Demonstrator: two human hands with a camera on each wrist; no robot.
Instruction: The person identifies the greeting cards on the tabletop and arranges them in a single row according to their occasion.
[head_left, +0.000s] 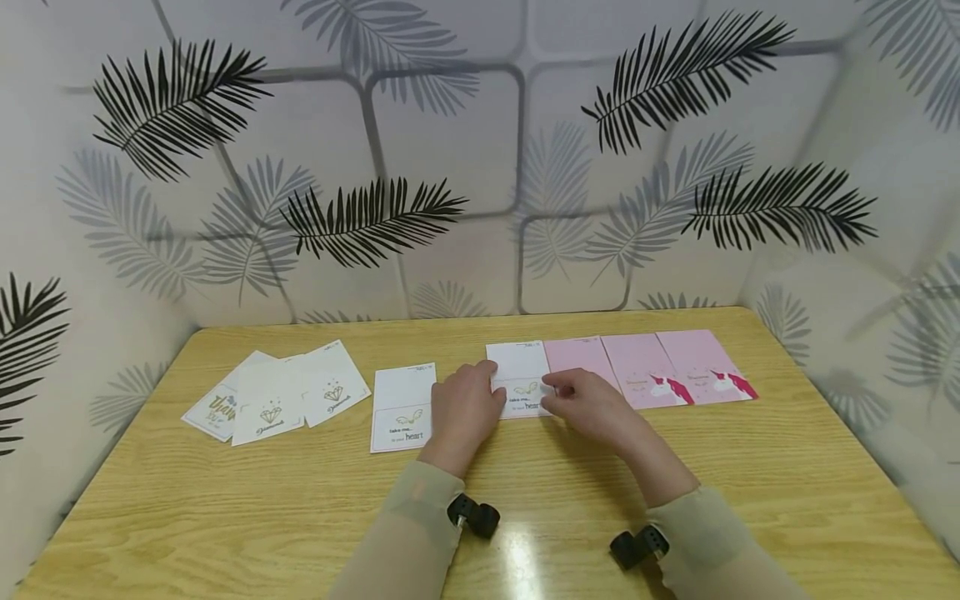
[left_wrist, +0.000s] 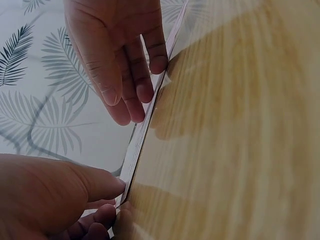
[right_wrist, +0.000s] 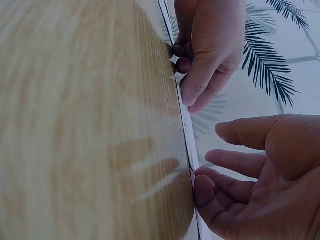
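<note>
White card (head_left: 521, 387) lies flat on the table (head_left: 300, 517), between the fingers of the left hand (head_left: 463, 408) and right hand (head_left: 596, 404). The left ones meet its left edge; whether they pinch, I cannot tell. The right ones, relaxed and parted, touch its right edge. Leftward are one matching card (head_left: 403, 408) and three overlapping cards (head_left: 268, 396); rightward, three pink cards (head_left: 641, 362). Both matches read "take me... to your heart".

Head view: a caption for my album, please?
Left hand and right hand flank a white card, beside pink cards on a wood-grained table.
</note>
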